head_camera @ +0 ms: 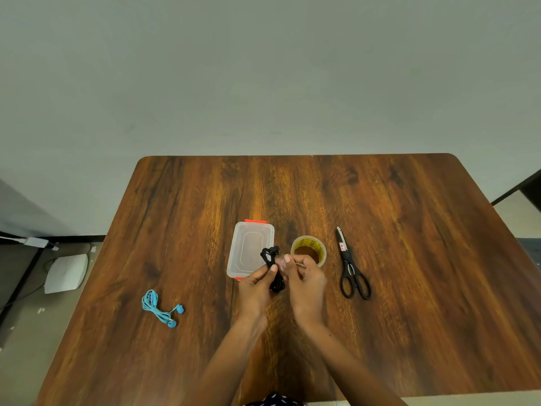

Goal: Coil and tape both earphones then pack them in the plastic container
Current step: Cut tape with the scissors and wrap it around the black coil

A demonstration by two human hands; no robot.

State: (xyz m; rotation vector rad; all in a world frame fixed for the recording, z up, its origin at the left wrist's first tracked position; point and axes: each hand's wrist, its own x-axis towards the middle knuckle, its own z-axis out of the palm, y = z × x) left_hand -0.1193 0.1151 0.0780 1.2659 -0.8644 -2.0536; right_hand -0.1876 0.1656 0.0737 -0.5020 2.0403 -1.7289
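Wood-grain table (409, 288) fills the view as a person's two bare forearms reach in from the near edge. Near left on the table lies a blue earphone (159, 309), loosely bundled, its two buds trailing to the right, well apart from the hands. Above the table's middle, the left hand (254, 288) curls its fingers and thumb round a coiled black earphone (272, 266), whose loops stick out past the fingertips toward the far side. Just to its right, the right hand (306, 284) pinches a small clear piece of tape (281, 263) between thumb and fingertips, right beside the black coil; whether the tape already touches the cord cannot be told. Beyond the left hand sits an open plastic container (248, 253) with red clips at its near and far ends. To its right stands a tape roll (308, 250), partly hidden by the right hand. Farther right lie black-handled scissors (349, 265), blades closed and pointing away.
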